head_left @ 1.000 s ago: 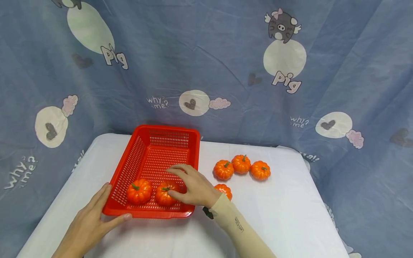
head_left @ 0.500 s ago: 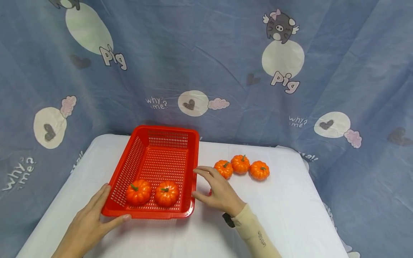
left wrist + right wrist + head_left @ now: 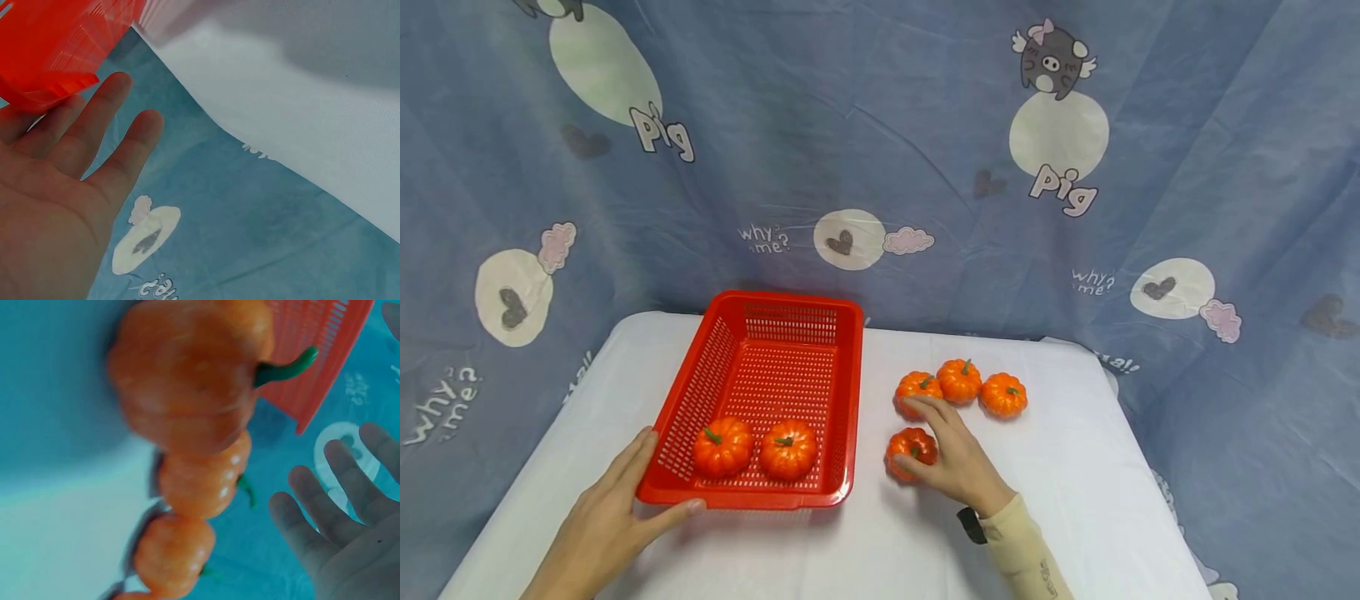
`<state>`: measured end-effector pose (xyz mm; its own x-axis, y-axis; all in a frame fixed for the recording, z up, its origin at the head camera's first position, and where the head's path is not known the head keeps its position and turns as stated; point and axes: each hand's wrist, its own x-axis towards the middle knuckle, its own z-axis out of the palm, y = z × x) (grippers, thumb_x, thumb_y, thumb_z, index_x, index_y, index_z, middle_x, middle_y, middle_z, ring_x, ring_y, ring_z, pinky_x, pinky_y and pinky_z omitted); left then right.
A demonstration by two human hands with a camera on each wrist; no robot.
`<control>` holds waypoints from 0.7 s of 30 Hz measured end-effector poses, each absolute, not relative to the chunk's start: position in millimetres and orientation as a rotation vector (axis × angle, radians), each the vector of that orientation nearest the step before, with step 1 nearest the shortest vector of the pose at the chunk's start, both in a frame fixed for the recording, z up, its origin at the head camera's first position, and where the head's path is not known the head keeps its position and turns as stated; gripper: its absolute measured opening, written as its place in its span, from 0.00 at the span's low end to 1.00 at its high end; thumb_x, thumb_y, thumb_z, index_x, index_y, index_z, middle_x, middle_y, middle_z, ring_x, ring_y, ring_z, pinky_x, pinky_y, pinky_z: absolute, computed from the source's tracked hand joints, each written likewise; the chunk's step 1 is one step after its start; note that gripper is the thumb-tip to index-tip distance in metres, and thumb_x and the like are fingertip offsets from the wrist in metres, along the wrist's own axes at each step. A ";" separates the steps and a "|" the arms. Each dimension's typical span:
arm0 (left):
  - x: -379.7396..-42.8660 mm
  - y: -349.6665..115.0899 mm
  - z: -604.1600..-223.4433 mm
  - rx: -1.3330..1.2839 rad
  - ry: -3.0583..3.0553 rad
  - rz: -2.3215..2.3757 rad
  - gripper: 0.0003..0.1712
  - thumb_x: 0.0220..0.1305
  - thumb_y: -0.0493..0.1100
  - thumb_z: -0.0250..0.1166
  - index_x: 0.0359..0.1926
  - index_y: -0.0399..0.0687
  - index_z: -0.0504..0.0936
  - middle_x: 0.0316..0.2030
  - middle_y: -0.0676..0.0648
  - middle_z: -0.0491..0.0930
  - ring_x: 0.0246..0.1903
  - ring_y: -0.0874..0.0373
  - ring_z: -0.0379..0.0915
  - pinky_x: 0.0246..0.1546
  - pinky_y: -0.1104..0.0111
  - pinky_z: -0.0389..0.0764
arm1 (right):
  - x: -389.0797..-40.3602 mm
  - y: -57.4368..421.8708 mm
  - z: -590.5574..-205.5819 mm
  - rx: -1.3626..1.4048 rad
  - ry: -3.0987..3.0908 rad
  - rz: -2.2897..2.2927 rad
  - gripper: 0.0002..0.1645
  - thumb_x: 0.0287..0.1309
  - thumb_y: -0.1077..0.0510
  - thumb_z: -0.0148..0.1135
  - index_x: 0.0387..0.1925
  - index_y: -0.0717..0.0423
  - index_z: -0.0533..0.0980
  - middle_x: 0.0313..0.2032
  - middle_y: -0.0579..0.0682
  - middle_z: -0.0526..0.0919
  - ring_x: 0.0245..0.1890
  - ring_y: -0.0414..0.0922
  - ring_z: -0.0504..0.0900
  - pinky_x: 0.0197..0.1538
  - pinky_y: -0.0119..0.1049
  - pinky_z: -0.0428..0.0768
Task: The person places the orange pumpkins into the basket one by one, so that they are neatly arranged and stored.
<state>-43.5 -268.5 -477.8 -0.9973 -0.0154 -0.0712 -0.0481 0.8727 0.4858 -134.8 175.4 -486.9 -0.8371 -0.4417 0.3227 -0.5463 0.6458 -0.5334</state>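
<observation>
My left hand rests at the front left corner of a red plastic basket, fingers along its side and thumb at the front rim. In the left wrist view its fingers are extended beside the basket. Two small orange pumpkins with green stems sit in the basket's front part. To the right, my right hand hovers with spread fingers over a loose pumpkin, partly covering it. The right wrist view has this pumpkin close by, with the fingers apart from it.
Behind the right hand, three more pumpkins stand in a row on the white-covered table. A blue curtain with printed pigs hangs behind the table.
My right hand has moved from over the right pumpkin in the basket, out past the rim, to the loose pumpkin on the table. The left hand has stayed in place.
</observation>
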 end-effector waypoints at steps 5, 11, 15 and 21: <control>-43.6 -268.4 -477.4 -0.083 2.944 0.736 0.78 0.49 0.83 0.63 0.80 0.40 0.35 0.76 0.27 0.46 0.66 0.24 0.54 0.57 0.26 0.60 | -129.8 185.2 -497.9 0.721 -2.815 0.955 0.52 0.50 0.40 0.79 0.72 0.49 0.67 0.68 0.48 0.70 0.69 0.47 0.69 0.71 0.50 0.70; -43.5 -268.4 -477.7 -0.086 2.936 0.735 0.78 0.48 0.83 0.63 0.80 0.40 0.35 0.76 0.27 0.46 0.66 0.23 0.54 0.57 0.25 0.60 | -123.6 189.8 -510.1 0.656 -2.898 0.986 0.53 0.49 0.40 0.80 0.73 0.48 0.66 0.70 0.50 0.69 0.70 0.49 0.68 0.72 0.51 0.68; -43.2 -268.1 -478.1 -0.094 2.928 0.737 0.78 0.49 0.83 0.63 0.80 0.41 0.34 0.76 0.27 0.46 0.65 0.23 0.54 0.56 0.25 0.60 | -122.2 190.3 -515.3 0.656 -2.908 1.011 0.55 0.47 0.42 0.81 0.73 0.49 0.66 0.70 0.52 0.68 0.70 0.50 0.68 0.71 0.51 0.68; -42.6 -267.4 -477.7 -0.084 2.946 0.753 0.77 0.50 0.82 0.64 0.80 0.41 0.35 0.76 0.28 0.46 0.66 0.24 0.54 0.57 0.26 0.61 | -123.8 190.6 -520.8 0.738 -2.849 1.048 0.51 0.47 0.49 0.83 0.70 0.56 0.69 0.68 0.55 0.71 0.67 0.51 0.72 0.70 0.52 0.71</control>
